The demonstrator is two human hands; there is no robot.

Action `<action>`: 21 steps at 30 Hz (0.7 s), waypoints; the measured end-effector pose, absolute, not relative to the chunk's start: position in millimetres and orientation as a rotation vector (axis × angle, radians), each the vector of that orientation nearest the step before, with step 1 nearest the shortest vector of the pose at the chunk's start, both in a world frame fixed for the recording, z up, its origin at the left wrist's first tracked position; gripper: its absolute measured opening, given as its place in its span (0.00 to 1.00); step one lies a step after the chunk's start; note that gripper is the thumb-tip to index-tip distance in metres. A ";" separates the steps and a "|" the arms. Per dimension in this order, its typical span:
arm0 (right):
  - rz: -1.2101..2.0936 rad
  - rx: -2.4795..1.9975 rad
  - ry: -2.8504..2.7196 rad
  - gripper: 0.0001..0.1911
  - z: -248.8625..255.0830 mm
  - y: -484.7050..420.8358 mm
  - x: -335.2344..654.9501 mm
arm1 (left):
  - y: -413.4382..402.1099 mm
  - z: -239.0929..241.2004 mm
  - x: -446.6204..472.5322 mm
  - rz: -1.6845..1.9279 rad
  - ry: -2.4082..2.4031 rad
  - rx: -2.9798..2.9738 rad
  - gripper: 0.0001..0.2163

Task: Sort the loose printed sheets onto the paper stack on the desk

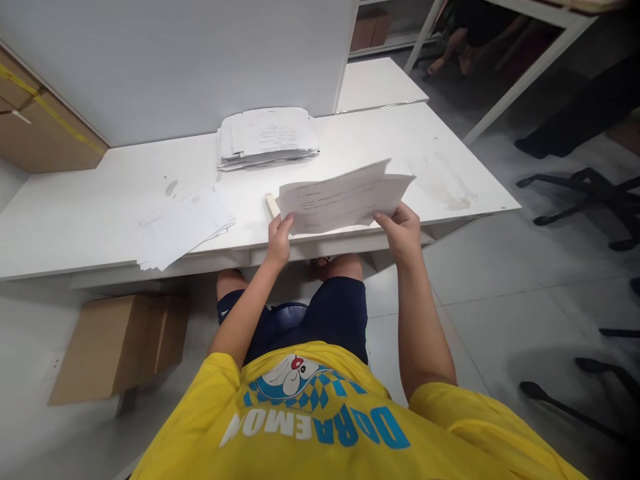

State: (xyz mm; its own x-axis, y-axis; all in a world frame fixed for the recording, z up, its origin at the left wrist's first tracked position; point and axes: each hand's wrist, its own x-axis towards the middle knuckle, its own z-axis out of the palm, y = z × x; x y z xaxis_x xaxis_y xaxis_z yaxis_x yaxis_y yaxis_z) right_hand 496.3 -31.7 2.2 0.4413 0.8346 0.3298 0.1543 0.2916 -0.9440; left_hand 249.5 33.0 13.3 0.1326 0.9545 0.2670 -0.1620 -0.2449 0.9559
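Printed paper sheets (340, 200) are held up over the desk's front edge, tilted toward me, with at least two layers showing at the top right corner. My left hand (280, 238) pinches their lower left corner, thumb in front. At the lower right corner my right hand (401, 230) grips them, its thumb on the near face. A small pale stick-like object (272, 205) lies on the desk beside my left hand, partly hidden by the sheets. Farther back sits a thick stack of printed papers (270, 133). To the left, a loose fanned pile of papers (183, 227) hangs slightly over the front edge.
A grey partition (200, 60) rises behind the white desk (425, 153). One cardboard box (45, 120) stands at the far left, another (120, 340) under the desk. Office chair bases (590, 190) and other people's legs (575, 110) are on the right.
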 end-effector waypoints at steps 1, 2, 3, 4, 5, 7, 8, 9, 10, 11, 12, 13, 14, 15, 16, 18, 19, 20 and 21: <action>0.568 -1.197 -1.060 0.19 2.7 -27.9 502.2 | 33.0 14.2 257.2 1.369 0.860 1.377 0.29; 0.548 -1.183 -1.067 0.21 2.6 -24.1 507.6 | 33.4 14.4 265.1 1.389 0.865 1.406 0.30; 0.529 -1.176 -1.066 0.23 1.5 -20.5 512.7 | 34.5 13.8 273.2 1.402 0.861 1.438 0.31; 0.512 -1.179 -1.054 0.24 -0.8 -17.1 517.2 | 36.5 12.4 281.3 1.406 0.849 1.466 0.31; 0.501 -1.190 -1.032 0.25 -4.3 -14.1 521.2 | 39.5 10.2 289.0 1.398 0.831 1.491 0.31; 0.503 -1.232 -0.977 0.27 -14.5 -9.3 527.0 | 47.5 4.4 302.5 1.365 0.808 1.523 0.31; 0.515 -1.254 -0.954 0.28 -20.4 -7.5 528.9 | 52.1 1.5 307.5 1.347 0.815 1.538 0.31; 0.524 -1.272 -0.935 0.29 -26.2 -6.1 530.1 | 56.6 -1.0 311.1 1.326 0.832 1.558 0.30; 0.524 -1.283 -0.920 0.29 -31.3 -4.9 530.9 | 60.9 -2.7 313.2 1.302 0.852 1.586 0.29; 0.517 -1.288 -0.910 0.30 -35.3 -3.9 531.4 | 64.8 -3.5 314.0 1.275 0.866 1.618 0.28; 0.505 -1.288 -0.902 0.30 -37.7 -2.8 531.8 | 68.2 -3.3 313.7 1.241 0.872 1.652 0.25; 0.491 -1.285 -0.895 0.31 -38.5 -1.7 532.1 | 71.0 -2.2 312.6 1.208 0.875 1.679 0.23; 0.480 -1.281 -0.890 0.32 -37.7 -0.5 532.5 | 73.3 -0.4 311.2 1.181 0.880 1.692 0.22; 0.476 -1.278 -0.889 0.32 -35.5 0.8 532.8 | 75.2 1.7 309.6 1.163 0.884 1.695 0.21; 0.475 -1.277 -0.890 0.32 -32.5 2.2 533.0 | 76.7 3.9 308.0 1.156 0.880 1.691 0.20; 0.470 -1.286 -0.893 0.31 -25.9 4.7 532.5 | 79.1 6.9 305.5 1.179 0.847 1.673 0.20; 0.471 -1.292 -0.897 0.30 -23.3 5.9 531.6 | 80.1 7.4 304.4 1.207 0.831 1.660 0.21; 0.477 -1.295 -0.899 0.30 -21.5 6.9 530.2 | 81.1 7.0 303.5 1.243 0.828 1.645 0.22; 0.492 -1.293 -0.901 0.29 -20.6 8.0 528.3 | 82.1 6.0 302.7 1.283 0.844 1.625 0.23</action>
